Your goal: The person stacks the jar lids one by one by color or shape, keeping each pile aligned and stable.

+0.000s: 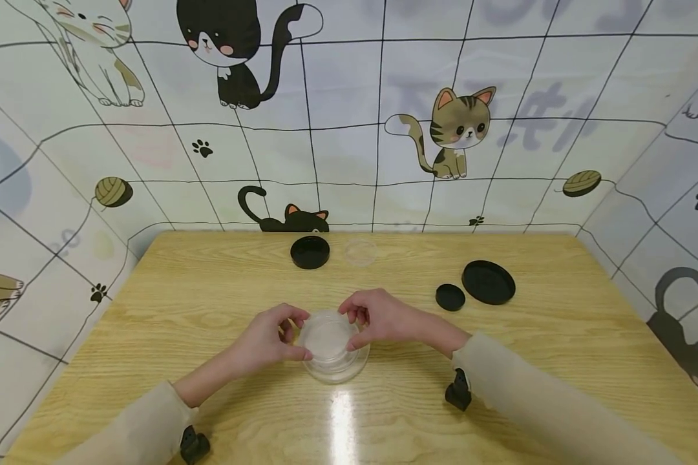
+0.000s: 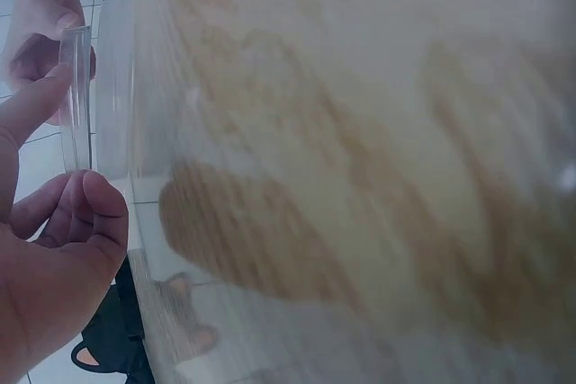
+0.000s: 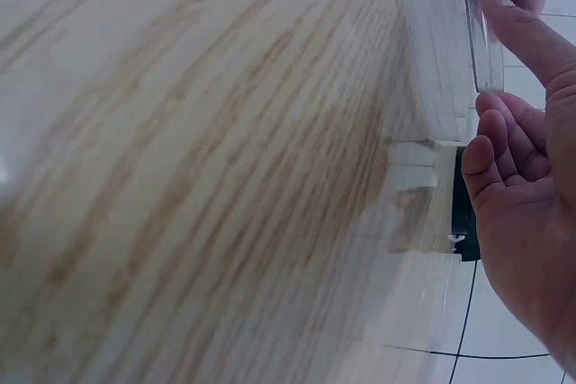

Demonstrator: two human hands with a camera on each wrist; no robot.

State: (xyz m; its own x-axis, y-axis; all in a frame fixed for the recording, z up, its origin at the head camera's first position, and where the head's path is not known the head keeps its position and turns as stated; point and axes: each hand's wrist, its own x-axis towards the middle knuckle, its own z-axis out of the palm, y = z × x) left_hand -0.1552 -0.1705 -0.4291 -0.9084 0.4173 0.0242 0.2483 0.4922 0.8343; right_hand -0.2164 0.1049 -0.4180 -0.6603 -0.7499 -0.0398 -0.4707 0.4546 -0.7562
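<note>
Between both hands is a clear round dish, held level just over a wider clear round dish on the wooden table. The left hand pinches the upper dish at its left edge, thumb in front and fingers behind. At the opposite edge the right hand grips it the same way. From the left wrist, the held dish appears edge-on, apart from the larger clear piece beneath. The right wrist view shows its thin rim between thumb and fingers.
Toward the back stand a black round dish and a faint clear disc. Over on the right lie a small black round lid and a larger black one. A cat-patterned cloth wall rises behind the table.
</note>
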